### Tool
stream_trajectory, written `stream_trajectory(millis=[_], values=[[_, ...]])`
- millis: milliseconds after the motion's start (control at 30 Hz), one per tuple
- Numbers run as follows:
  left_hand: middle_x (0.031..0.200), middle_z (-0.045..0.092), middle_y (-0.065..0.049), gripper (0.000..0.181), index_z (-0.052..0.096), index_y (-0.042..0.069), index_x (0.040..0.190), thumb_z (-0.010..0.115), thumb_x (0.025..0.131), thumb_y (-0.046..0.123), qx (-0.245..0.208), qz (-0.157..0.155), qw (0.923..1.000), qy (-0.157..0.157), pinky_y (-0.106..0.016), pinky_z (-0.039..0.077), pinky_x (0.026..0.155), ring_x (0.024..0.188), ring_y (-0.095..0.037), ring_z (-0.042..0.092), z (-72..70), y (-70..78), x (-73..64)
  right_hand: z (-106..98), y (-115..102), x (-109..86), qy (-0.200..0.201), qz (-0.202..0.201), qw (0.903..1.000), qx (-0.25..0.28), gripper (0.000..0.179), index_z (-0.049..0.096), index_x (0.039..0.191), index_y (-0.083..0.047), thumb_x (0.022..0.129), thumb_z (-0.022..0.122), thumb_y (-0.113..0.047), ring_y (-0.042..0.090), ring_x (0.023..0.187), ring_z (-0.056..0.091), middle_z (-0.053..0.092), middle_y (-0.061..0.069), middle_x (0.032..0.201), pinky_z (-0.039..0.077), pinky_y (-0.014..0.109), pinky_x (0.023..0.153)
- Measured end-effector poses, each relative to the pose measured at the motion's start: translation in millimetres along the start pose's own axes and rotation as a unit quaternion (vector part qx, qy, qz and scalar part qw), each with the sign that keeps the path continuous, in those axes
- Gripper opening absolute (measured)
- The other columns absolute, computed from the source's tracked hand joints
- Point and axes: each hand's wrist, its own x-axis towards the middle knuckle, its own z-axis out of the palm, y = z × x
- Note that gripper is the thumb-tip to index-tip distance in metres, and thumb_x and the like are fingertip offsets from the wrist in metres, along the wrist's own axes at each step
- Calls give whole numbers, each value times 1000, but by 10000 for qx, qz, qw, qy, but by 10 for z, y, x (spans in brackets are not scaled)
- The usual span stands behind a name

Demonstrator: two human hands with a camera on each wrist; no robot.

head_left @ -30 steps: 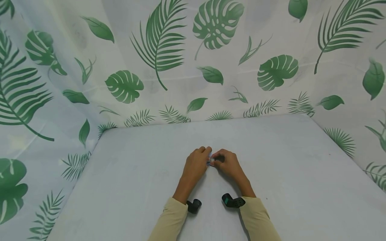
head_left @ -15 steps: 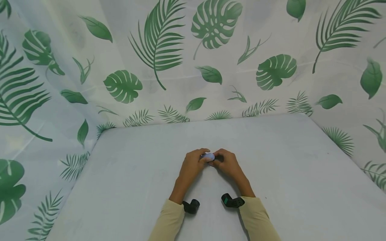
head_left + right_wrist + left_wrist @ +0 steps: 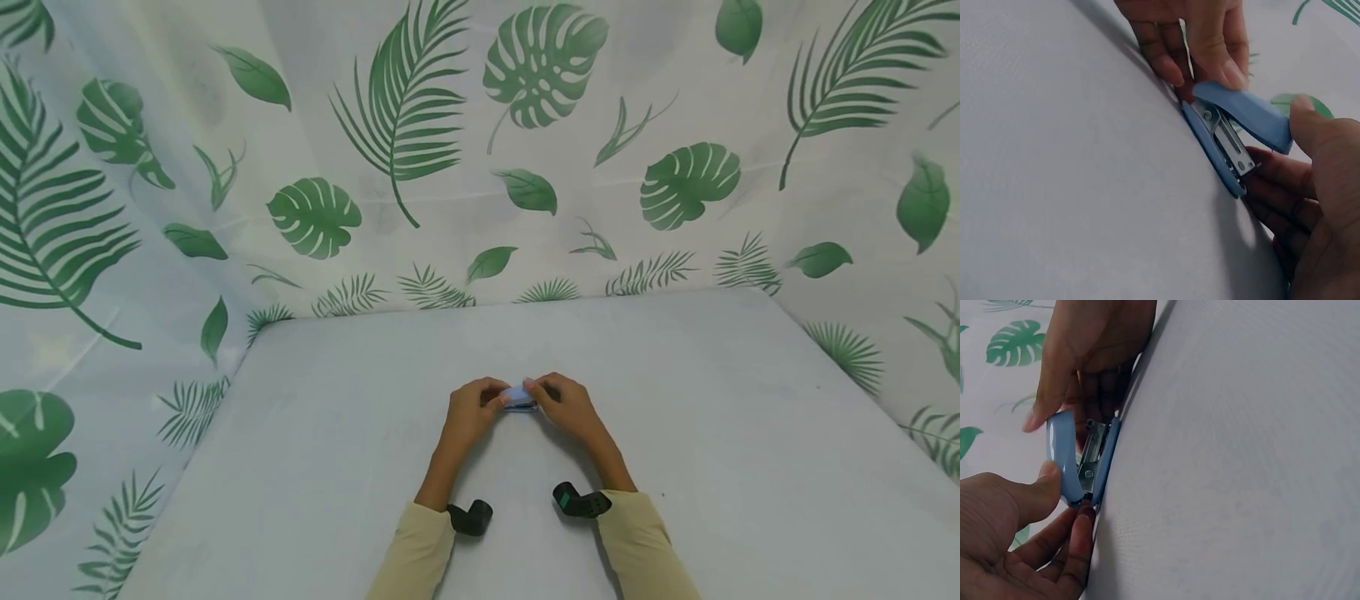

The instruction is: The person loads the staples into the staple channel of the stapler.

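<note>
A small light-blue stapler (image 3: pixel 516 395) is held between both hands on the white table. Its blue top cover (image 3: pixel 1247 115) is tilted up from the base, baring the metal staple channel (image 3: pixel 1090 450). My left hand (image 3: pixel 470 410) pinches the hinge end, the thumb on the cover and fingertips low by the base. At the other end my right hand (image 3: pixel 566 407) has its thumb against the raised front of the cover. The right fingers (image 3: pixel 1279 172) curl beside the base and are partly hidden by the stapler.
The white table (image 3: pixel 360 467) stretches out on all sides of the hands. White cloth walls (image 3: pixel 442 192) with green leaf prints rise behind it and at both sides. A black camera sits on each wrist, the left camera (image 3: pixel 471 518) and the right camera (image 3: pixel 579 500).
My left hand has drawn back to the left, and more of the stapler now shows between the hands. The blue cover has come into sight; my right hand has barely moved.
</note>
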Motion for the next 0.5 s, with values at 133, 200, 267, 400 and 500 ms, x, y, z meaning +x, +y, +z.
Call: stream_trajectory(millis=[133, 200, 267, 400, 500], values=[[104, 74, -11, 20, 72, 5, 107, 69, 90, 16, 43, -15, 10000, 47, -40, 53, 89, 98, -24, 69, 21, -24, 2, 41, -37, -2, 168, 59, 9998, 90, 36, 68, 113, -5, 98, 58, -37, 28, 105, 64, 71, 13, 110, 48, 46, 94], [103, 74, -11, 20, 72, 5, 106, 70, 90, 16, 67, -13, 9999, 89, -39, 54, 88, 97, -24, 69, 28, -33, 5, 53, -45, 1, 183, 0, 9998, 124, 34, 68, 115, -7, 98, 58, -36, 26, 102, 64, 71, 11, 110, 49, 44, 91], [101, 74, -11, 19, 73, 4, 105, 70, 89, 15, 87, 8, 9999, 144, -39, 54, 88, 97, -24, 70, 30, -36, 7, 56, -48, 5, 178, -89, 9997, 135, 33, 68, 114, -8, 98, 59, -34, 26, 103, 64, 71, 11, 110, 49, 44, 91], [100, 74, -12, 19, 73, 3, 104, 71, 89, 14, 64, 24, 9997, 215, -39, 54, 88, 96, -25, 70, 39, -30, 11, 42, -51, 9, 131, -260, 9995, 138, 32, 69, 113, -5, 98, 59, -32, 29, 112, 63, 71, 12, 113, 46, 48, 98], [100, 74, -12, 19, 73, 3, 104, 71, 88, 14, 40, -4, 9997, 250, -39, 54, 88, 96, -25, 70, 54, -22, 16, 23, -48, 8, 116, -419, 9990, 110, 30, 70, 112, -4, 98, 60, -28, 32, 115, 62, 71, 14, 114, 45, 50, 100]])
